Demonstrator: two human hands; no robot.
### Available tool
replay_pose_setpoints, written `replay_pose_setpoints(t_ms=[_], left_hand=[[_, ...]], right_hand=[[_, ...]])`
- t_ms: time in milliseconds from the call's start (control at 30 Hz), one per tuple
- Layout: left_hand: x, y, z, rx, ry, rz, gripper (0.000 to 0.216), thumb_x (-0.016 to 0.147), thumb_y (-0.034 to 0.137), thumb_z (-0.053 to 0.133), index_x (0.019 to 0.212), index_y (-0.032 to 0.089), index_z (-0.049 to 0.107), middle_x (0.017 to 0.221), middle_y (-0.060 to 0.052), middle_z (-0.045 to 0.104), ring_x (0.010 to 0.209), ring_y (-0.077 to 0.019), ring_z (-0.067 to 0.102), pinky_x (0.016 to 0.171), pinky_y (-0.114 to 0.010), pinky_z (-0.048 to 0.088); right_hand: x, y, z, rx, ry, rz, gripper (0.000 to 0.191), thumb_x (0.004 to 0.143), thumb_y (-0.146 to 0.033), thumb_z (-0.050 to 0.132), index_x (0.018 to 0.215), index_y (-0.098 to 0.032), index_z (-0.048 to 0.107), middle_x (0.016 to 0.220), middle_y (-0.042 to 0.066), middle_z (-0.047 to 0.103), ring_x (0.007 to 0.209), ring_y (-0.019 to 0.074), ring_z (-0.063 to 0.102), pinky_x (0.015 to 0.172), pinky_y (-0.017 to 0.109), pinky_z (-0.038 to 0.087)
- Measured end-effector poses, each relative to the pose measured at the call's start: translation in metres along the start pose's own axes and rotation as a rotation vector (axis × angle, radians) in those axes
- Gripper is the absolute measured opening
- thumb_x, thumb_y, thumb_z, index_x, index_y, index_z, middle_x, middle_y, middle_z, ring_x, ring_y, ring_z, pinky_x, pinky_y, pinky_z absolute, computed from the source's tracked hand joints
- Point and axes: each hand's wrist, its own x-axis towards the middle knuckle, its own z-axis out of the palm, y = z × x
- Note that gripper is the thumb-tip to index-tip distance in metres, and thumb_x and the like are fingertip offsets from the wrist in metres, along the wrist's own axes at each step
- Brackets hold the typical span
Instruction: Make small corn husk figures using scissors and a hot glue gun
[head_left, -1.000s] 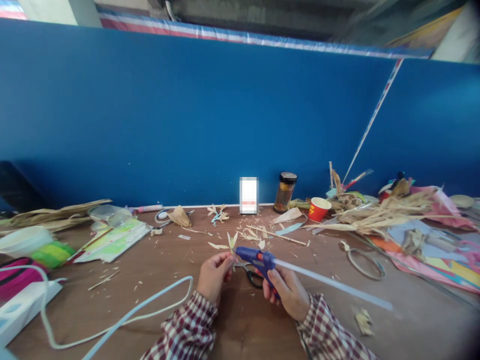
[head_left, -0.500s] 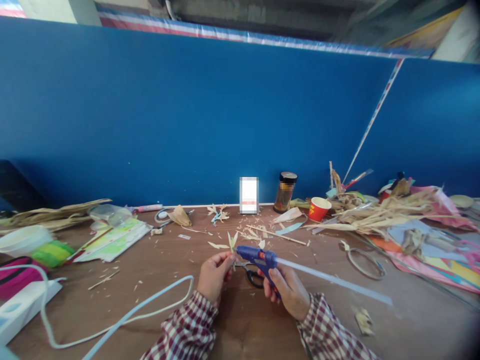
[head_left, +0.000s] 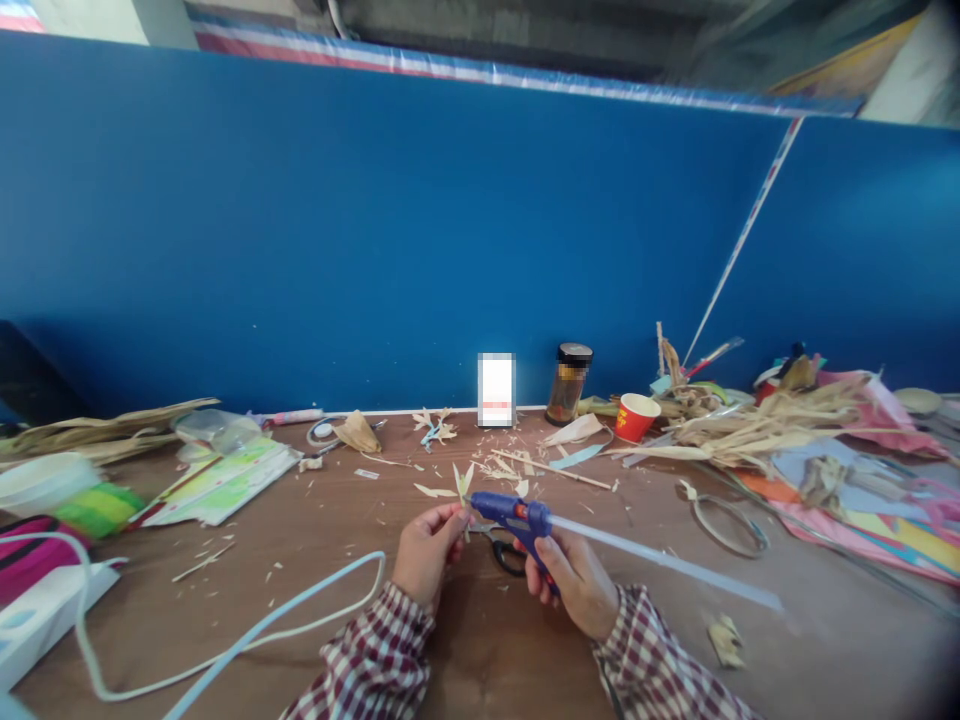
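My right hand [head_left: 574, 585] grips a blue glue gun [head_left: 514, 518] by its handle, a long clear glue stick [head_left: 660, 562] trailing out of its back to the right. The gun's nozzle points left and touches a small pale husk piece [head_left: 463, 483] that my left hand [head_left: 427, 553] pinches upright between its fingertips. Both hands hover over the brown table [head_left: 480, 650] near its front middle. Black-handled scissors [head_left: 510, 555] lie on the table just under the gun.
A pale cable [head_left: 225, 645] loops across the front left. Dried husks [head_left: 757, 430], a red paper cup [head_left: 636, 417], a dark-lidded jar [head_left: 568, 385] and coloured papers [head_left: 885, 520] crowd the right. Paper, green and pink rolls lie left. A blue partition [head_left: 375, 250] backs the table.
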Motion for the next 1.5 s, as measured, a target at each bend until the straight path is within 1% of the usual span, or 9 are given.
replay_pose_setpoints(t_ms=[133,300,600,700,967,1367,1500], left_hand=[[-0.0002,-0.0003,0.0008,-0.007,-0.004,0.016,0.03,0.057,0.037,0.07,0.072,0.011,0.066,0.05,0.003,0.053,0.04,-0.0039,0.037,0.038,-0.016,0.028],[0.0004,-0.0022,0.0007,0.002,-0.008,0.01,0.03,0.058,0.037,0.069,0.072,0.012,0.065,0.055,0.001,0.056,0.04,-0.004,0.037,0.038,-0.016,0.027],[-0.0003,0.0023,0.0012,-0.032,-0.015,-0.04,0.028,0.058,0.038,0.069,0.069,0.013,0.064,0.047,0.004,0.051,0.037,-0.0031,0.034,0.037,-0.017,0.025],[-0.0008,0.0023,0.0018,-0.058,-0.015,-0.045,0.027,0.057,0.036,0.07,0.07,0.012,0.064,0.051,0.003,0.053,0.038,-0.0027,0.035,0.037,-0.016,0.026],[-0.0011,0.0028,0.0016,-0.093,-0.017,-0.038,0.029,0.057,0.036,0.07,0.074,0.012,0.065,0.061,0.001,0.058,0.039,-0.002,0.036,0.036,-0.015,0.027],[-0.0006,0.0018,0.0011,-0.137,-0.028,-0.064,0.03,0.057,0.034,0.072,0.075,0.012,0.066,0.059,0.001,0.058,0.039,-0.0003,0.037,0.035,-0.012,0.029],[-0.001,0.0015,0.002,-0.14,-0.024,-0.066,0.028,0.057,0.033,0.072,0.075,0.012,0.065,0.062,0.001,0.059,0.039,-0.0002,0.038,0.036,-0.012,0.03]], right_hand=[[-0.0001,0.0,0.0,0.008,0.007,-0.004,0.047,0.084,-0.051,0.03,0.088,-0.011,0.053,0.054,0.0,0.054,0.04,0.0067,0.046,0.036,0.016,0.032],[0.0004,0.0007,0.0003,0.019,0.017,-0.01,0.046,0.085,-0.051,0.03,0.089,-0.011,0.053,0.054,0.0,0.053,0.04,0.0069,0.046,0.037,0.017,0.032],[0.0002,0.002,-0.0003,0.007,0.016,-0.007,0.046,0.085,-0.05,0.03,0.09,-0.011,0.053,0.054,0.0,0.054,0.04,0.007,0.046,0.037,0.017,0.032],[0.0002,0.0016,-0.0003,0.026,0.035,-0.004,0.046,0.085,-0.05,0.03,0.091,-0.011,0.053,0.054,0.0,0.054,0.04,0.0071,0.046,0.036,0.017,0.032],[-0.0004,0.0001,0.0004,0.005,0.018,-0.008,0.047,0.084,-0.052,0.03,0.088,-0.011,0.054,0.053,0.0,0.054,0.039,0.0071,0.045,0.036,0.017,0.033],[0.0,0.0019,0.0002,0.014,0.023,-0.011,0.046,0.084,-0.05,0.031,0.091,-0.011,0.054,0.054,0.0,0.054,0.039,0.0068,0.046,0.036,0.016,0.032],[0.0003,0.0011,0.0001,0.017,0.028,-0.014,0.045,0.085,-0.05,0.031,0.091,-0.011,0.053,0.054,0.0,0.054,0.04,0.007,0.046,0.037,0.016,0.033]])
